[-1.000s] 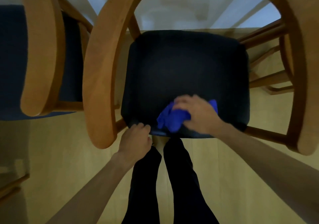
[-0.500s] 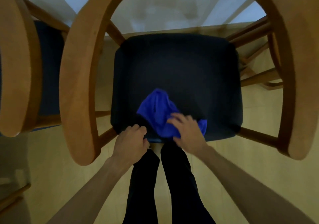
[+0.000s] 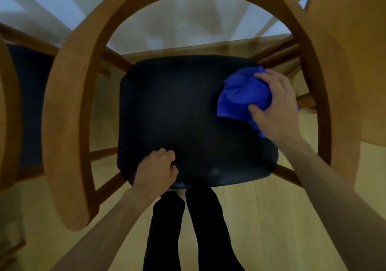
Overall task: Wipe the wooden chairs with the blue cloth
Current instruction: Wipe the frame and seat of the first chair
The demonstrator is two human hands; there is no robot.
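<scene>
Right hand clutches bunched blue cloth at seat's upper right; left hand, curled, braces lower edge—press evenly into corners.

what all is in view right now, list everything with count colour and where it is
wooden chairs: parts of three, orange-brown; one in the middle with curved arms, one cut off at the left edge, one at the right edge
seat cushion: one, dark navy or black, on the middle chair
second cushion: one, dark blue, on the left chair, partly hidden
blue cloth: one, bright blue, bunched at the far right corner of the middle seat
floor: light wood, under the chairs
curtain or pale sheet: whitish, beyond the chairs
legs: two, in black trousers, below the seat's near edge
left hand: curled on the seat's near edge
right hand: gripping the blue cloth
</scene>
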